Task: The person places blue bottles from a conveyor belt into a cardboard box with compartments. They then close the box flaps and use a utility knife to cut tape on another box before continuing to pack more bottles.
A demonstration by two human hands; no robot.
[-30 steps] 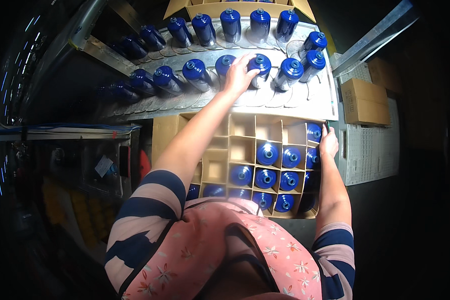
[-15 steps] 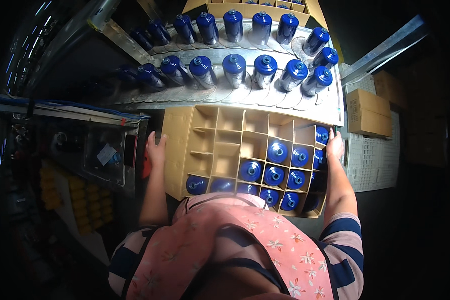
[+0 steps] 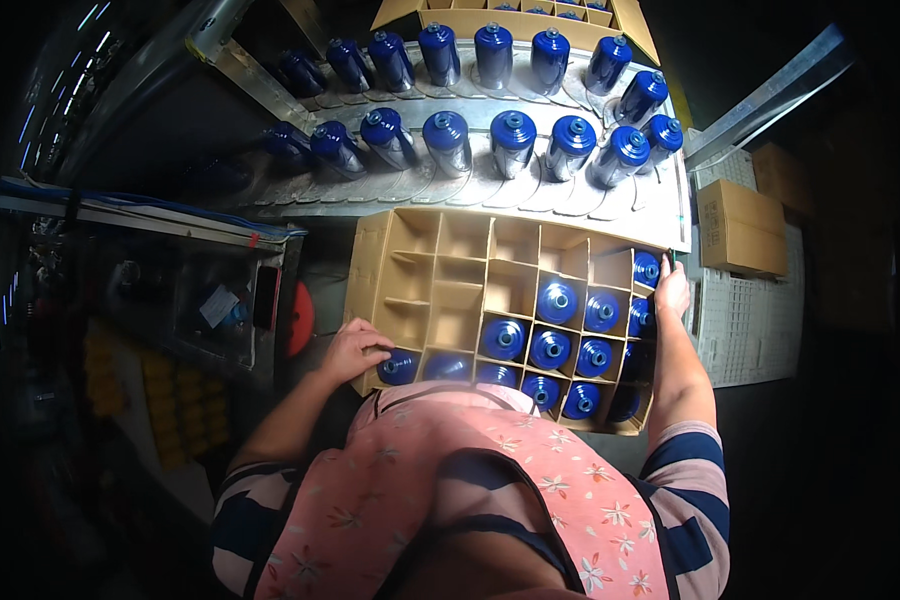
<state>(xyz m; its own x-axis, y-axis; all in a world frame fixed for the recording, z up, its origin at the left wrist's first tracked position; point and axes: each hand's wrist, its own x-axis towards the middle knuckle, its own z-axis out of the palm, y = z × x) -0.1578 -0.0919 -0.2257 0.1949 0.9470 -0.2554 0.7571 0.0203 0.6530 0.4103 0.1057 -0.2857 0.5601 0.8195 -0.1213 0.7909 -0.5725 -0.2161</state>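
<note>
In front of me stands an open cardboard box (image 3: 370,250) with cardboard dividers. Shiny blue bottles (image 3: 558,300) with narrow clear necks stand in several cells, mostly to the right and near me; cells at the far left hold none. My left hand (image 3: 358,350) has its fingers curled over the box's left side, beside the near-left bottle (image 3: 398,366). Gripping the right edge is my right hand (image 3: 674,290), by the far-right bottle (image 3: 646,268). A small dark thing shows at its fingertips, too small to name. The near cells are partly hidden by my apron.
Beyond the box, a metal conveyor (image 3: 570,203) carries two rows of blue bottles (image 3: 513,140), curving round at the right. Another divided box (image 3: 625,22) stands behind it. A closed carton (image 3: 740,228) sits on a pale pallet (image 3: 740,330). A red round thing (image 3: 300,318) is at left.
My left hand has come from outside the left flap to the box's near-left side. That flap looks narrower, folded up more. Bottles on the conveyor have shifted along. My right hand stays put.
</note>
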